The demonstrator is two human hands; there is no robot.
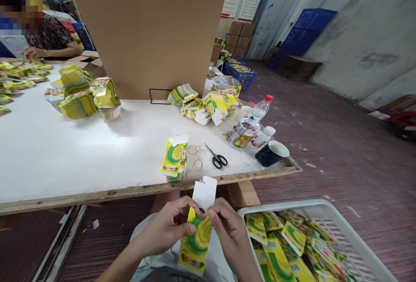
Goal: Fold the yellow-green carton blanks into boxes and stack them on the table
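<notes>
A small yellow and green carton (195,247) is held over my lap, its white top flap standing up. My left hand (170,223) grips the carton's upper left edge between thumb and fingers. On the other side, my right hand (229,227) pinches the upper right edge near the opening. What lies inside the carton is hidden. Just beyond my hands, flat cartons (174,156) lie in a small stack at the table edge. Beside them are several rubber bands (197,164) and black-handled scissors (218,160).
To my right, a white basket (292,206) holds several filled-looking yellow cartons. A dark mug (271,153), a clear jar (244,133) and a red-capped bottle (261,109) line the right table edge. A tall cardboard sheet (149,30) stands behind bundled cartons (105,97). A person sits far left.
</notes>
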